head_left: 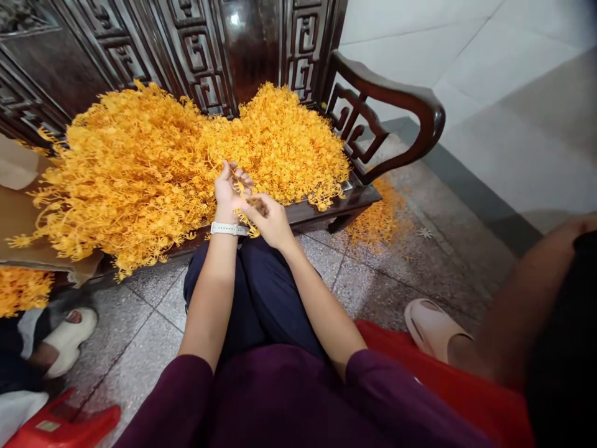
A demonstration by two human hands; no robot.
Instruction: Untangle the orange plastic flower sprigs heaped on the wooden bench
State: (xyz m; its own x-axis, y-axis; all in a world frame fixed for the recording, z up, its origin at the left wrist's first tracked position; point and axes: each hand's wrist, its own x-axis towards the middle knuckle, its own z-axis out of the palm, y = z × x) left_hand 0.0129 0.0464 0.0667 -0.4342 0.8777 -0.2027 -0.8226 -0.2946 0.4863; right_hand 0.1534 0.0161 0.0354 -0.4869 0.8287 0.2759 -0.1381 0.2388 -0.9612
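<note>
A big heap of orange plastic sprigs covers the seat of a dark carved wooden bench in front of me. My left hand, with a white watch at the wrist, is curled around an orange plastic sprig at the heap's front edge. My right hand pinches the same sprig from the right. The two hands touch each other above my dark blue trousers.
More orange sprigs lie on the stone floor right of the bench and at the far left. A person's foot in a pale sandal is at right, another sandalled foot at left. A red stool stands bottom left.
</note>
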